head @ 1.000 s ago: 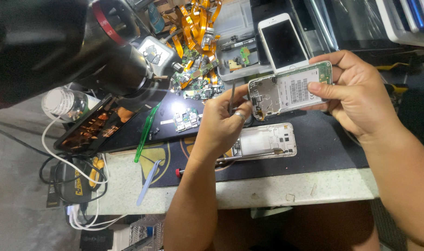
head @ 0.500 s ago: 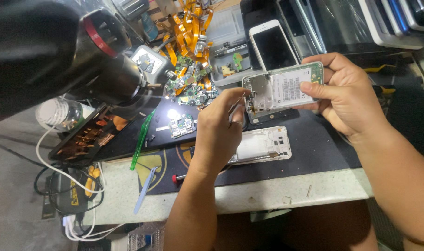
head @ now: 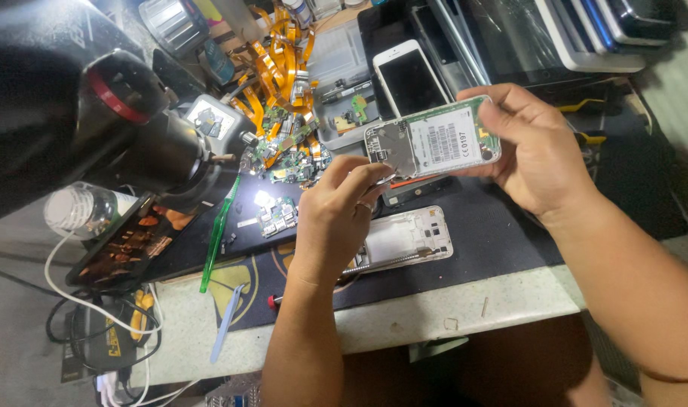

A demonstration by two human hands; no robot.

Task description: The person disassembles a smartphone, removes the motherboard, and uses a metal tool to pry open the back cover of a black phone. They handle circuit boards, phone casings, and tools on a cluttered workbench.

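My right hand [head: 536,154] holds an opened phone body [head: 432,139], back side up, above the dark work mat [head: 502,234]. A white label covers its battery bay. My left hand [head: 336,215] pinches thin metal tweezers [head: 379,179] whose tips touch the phone's lower left corner. Below my left hand a white phone frame [head: 408,237] lies flat on the mat. A small green circuit board [head: 277,215] rests on the mat to the left.
A black microscope [head: 133,143] looms at the upper left. Orange flex cables and boards [head: 280,83] pile up behind. A white phone [head: 412,75] lies at the back. A green pry tool [head: 220,234], a blue spudger [head: 227,324], a bottle [head: 80,211] and cables sit left.
The view has shifted slightly. My left hand has turned and brought the tweezers down to the phone's lower corner. My right hand keeps holding the phone body.
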